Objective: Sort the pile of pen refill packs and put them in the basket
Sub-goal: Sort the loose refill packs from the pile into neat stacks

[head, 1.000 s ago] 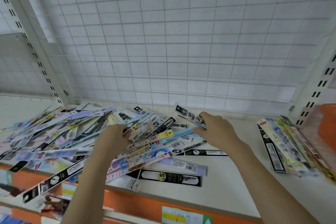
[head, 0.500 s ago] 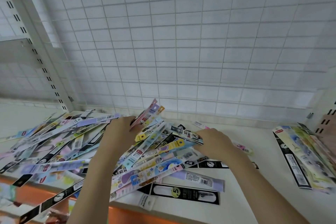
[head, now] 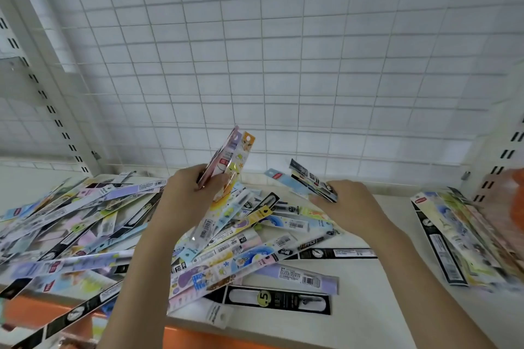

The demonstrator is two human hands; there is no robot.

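The left hand [head: 187,195] pinched colourful refill packs [head: 226,176] upright above the pile [head: 85,224] to compare them, while the right hand [head: 348,201] clamped dark packs [head: 312,178] separately.

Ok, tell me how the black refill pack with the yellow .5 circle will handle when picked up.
The black pack is long, thin and flat, so probably light and somewhat bendy. It lies flush on the shelf, so pinching an edge may be fiddly. Its glossy face looks slippery.
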